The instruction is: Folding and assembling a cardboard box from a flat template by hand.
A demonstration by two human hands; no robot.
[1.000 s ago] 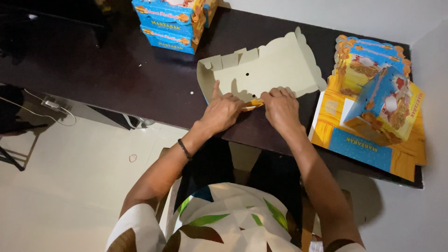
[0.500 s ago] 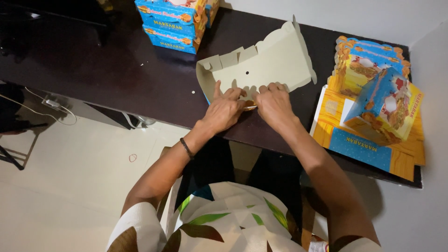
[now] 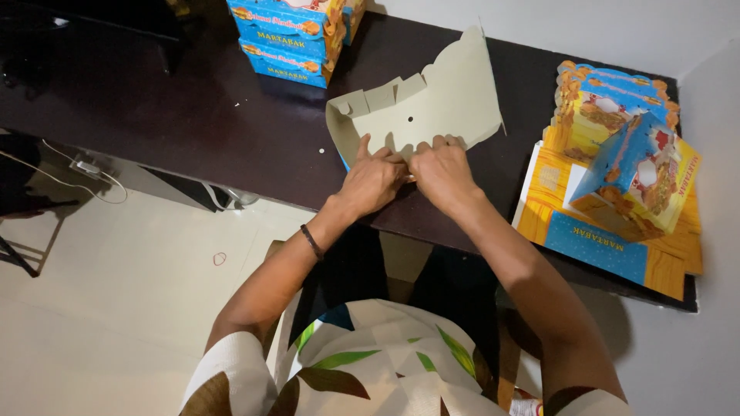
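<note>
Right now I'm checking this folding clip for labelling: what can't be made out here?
- Head view: the near edge of the cardboard box blank is covered by the left hand and right hand.
- Its printed side faces down.
- The stacked boxes are cut off by the top edge.
- Whatever the fingertips pinch is hidden.

A dark table filled the upper frame. Stacked blue-and-orange boxes stood at twelve o'clock. Flat printed carton blanks lay at three o'clock, a half-raised carton resting on them. White cables trailed at nine o'clock.
</note>
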